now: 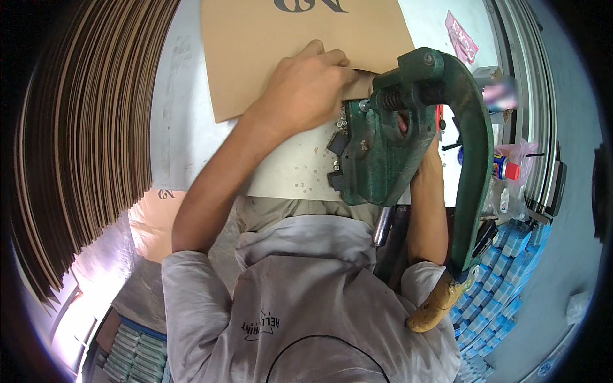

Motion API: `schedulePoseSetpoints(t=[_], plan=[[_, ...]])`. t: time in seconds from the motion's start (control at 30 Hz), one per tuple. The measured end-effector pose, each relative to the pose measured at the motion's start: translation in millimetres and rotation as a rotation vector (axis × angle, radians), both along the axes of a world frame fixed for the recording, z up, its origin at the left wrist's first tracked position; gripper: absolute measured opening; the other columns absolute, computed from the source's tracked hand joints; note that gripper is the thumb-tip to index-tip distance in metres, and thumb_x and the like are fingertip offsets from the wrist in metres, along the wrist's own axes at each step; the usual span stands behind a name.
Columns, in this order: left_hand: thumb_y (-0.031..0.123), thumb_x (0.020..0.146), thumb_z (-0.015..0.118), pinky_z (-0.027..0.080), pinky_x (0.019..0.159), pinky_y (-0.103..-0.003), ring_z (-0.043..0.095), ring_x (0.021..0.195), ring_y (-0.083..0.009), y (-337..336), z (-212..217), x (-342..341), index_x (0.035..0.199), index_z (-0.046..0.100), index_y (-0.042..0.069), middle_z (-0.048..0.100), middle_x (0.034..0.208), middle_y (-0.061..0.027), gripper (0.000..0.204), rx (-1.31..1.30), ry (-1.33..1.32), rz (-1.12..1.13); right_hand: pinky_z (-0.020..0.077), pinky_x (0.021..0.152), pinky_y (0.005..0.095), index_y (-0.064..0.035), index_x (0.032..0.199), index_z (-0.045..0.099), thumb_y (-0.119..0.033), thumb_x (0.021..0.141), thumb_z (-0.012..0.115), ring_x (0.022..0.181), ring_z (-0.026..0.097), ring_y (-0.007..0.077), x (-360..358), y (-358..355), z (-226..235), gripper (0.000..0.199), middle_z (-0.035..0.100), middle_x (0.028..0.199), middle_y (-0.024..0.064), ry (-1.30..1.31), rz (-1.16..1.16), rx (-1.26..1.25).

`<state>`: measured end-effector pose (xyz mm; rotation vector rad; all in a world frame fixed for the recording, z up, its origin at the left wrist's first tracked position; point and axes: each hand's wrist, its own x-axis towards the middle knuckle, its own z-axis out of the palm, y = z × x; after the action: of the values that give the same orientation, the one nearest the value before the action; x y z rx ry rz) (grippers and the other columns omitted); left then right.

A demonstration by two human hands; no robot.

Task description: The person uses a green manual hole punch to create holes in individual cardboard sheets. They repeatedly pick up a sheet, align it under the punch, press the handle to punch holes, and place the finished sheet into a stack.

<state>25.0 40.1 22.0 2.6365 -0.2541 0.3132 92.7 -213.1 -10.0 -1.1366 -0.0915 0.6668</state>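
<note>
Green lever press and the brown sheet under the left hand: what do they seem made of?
Green lever press: probably cast iron or steel, painted; worn, shiny surface, thick curved arm. Brown sheet: likely kraft paper or thin card, matte, from its even tan colour.

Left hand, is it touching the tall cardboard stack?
Apart. The head view shows part of the brown sheet and a strip of white table between the left hand and the cardboard stack.

Left of the green press [388,156], which mostly hid the right hand [403,122], the left hand [311,88] touched brown cardboard [246,54].
</note>
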Motion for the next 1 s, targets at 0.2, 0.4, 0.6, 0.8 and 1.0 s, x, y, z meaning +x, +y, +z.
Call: schedulePoseSetpoints(t=[0.2,0.4,0.6,0.8,1.0], plan=[[0.023,0.082,0.083,0.052,0.092,-0.041,0.061,0.102,-0.0281,-27,-5,-13,0.106,0.082,0.011,0.066,0.103,-0.0058,0.027,-0.08,-0.023,0.021,0.0582,0.068,0.0294,-0.0016,0.109,0.076,-0.007,0.095,0.069,0.083,0.072,0.0185,-12,-15,2,0.016,0.075,0.104,0.0116,-0.051,0.012,-0.087],[0.027,0.079,0.086,0.051,0.091,-0.042,0.06,0.101,-0.0285,-36,-13,-7,0.099,0.082,0.009,0.066,0.103,-0.0061,0.027,-0.087,-0.07,0.016,0.0433,0.058,0.0263,0.0011,0.112,0.072,-0.012,0.103,0.061,0.068,0.056,0.0102,-21,-43,39,0.019,0.065,0.084,0.0024,-0.676,0.021,-1.046],[0.026,0.078,0.087,0.051,0.091,-0.042,0.06,0.101,-0.0292,-34,-14,-8,0.099,0.082,0.008,0.066,0.102,-0.0071,0.028,-0.098,-0.086,0.007,0.0401,0.089,0.0482,-0.0067,0.133,0.065,-0.033,0.102,0.062,0.11,0.062,0.0269,-132,-42,197,0.042,0.068,0.129,0.0152,-1.238,0.008,-0.739],[0.023,0.079,0.084,0.052,0.091,-0.043,0.06,0.104,-0.0294,-33,-18,-10,0.106,0.081,0.011,0.065,0.108,-0.0076,0.029,-0.06,-0.085,-0.022,0.012,0.11,0.0748,-0.0245,0.14,0.065,-0.058,0.098,0.059,0.138,0.049,0.0399,-171,-39,172,0.054,0.062,0.144,0.0151,-1.478,0.64,-0.953],[0.014,0.083,0.074,0.051,0.102,-0.041,0.059,0.115,-0.0289,-17,-15,-2,0.115,0.079,0.013,0.066,0.124,-0.0063,0.032,0.144,-0.138,-0.02,0.0269,0.12,0.0689,-0.0119,0.127,0.067,-0.057,0.1,0.059,0.121,0.066,0.0421,-148,-39,174,0.054,0.073,0.118,0.0164,-1.076,-0.06,-0.208]])
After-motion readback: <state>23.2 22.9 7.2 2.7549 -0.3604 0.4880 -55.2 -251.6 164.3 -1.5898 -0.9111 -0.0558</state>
